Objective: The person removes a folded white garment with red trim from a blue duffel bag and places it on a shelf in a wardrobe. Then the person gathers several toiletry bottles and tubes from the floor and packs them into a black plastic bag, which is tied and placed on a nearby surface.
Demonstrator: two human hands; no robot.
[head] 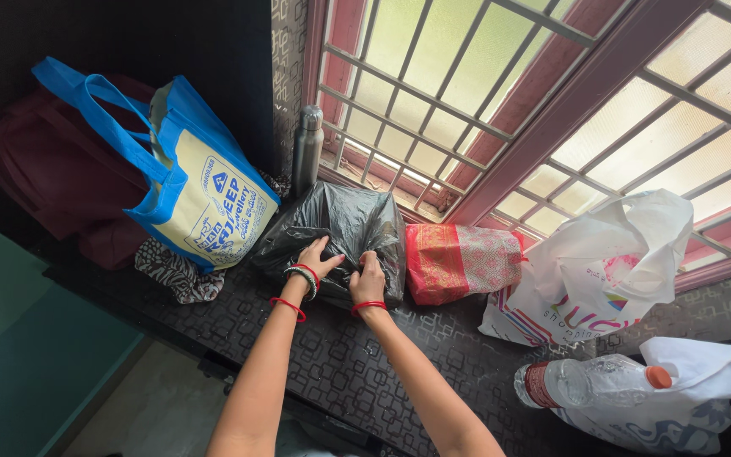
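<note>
A crumpled black plastic bag [340, 224] sits on a dark patterned ledge [332, 355] below a barred window. Both my hands grip its near side. My left hand [318, 258], with bangles and a red thread at the wrist, clutches the plastic at the bag's lower left. My right hand [369, 277], also with a red thread at the wrist, pinches a fold of the plastic just to the right of it. What the bag holds is hidden.
A blue and cream tote bag [188, 182] leans on a maroon backpack [61, 169] at left. A steel flask [306, 148] stands behind the black bag. A red patterned pouch [458, 261], a white shopping bag [594, 271] and a lying plastic bottle [590, 382] are at right.
</note>
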